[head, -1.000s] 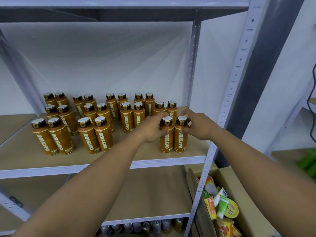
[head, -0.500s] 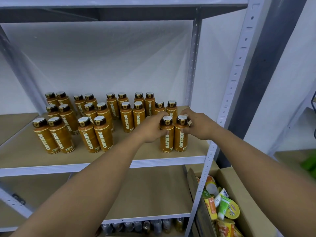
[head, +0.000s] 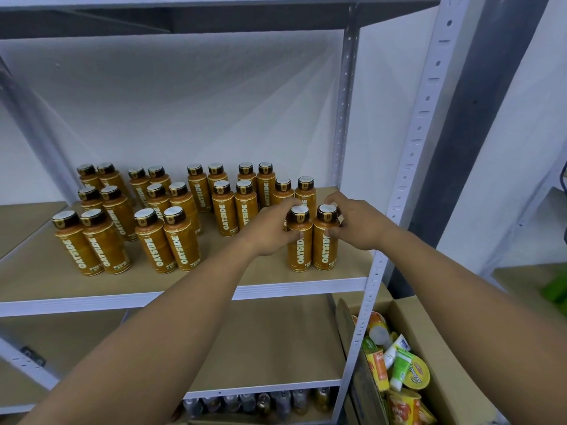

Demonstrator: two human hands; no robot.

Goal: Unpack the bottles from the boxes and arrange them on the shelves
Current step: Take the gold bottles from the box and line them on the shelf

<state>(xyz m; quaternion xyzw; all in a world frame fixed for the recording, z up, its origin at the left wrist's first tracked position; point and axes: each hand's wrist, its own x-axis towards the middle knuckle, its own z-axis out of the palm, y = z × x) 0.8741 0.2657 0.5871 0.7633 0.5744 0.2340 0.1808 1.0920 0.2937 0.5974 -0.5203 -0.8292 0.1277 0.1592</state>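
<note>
Here, left hand [head: 270, 233] grips bottle [head: 299, 253], right hand [head: 357, 223] neighbour [head: 325, 250]

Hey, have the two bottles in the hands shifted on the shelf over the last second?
No. The two bottles stand in the same spot beside the front post, no nearer the shelf edge.

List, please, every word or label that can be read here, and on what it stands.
"OATSIDE": white, vertical, on the orange bottles.
Small print on the bottles: too small to read.
Print on the packets in the cardboard box: blurred, unreadable.
</note>
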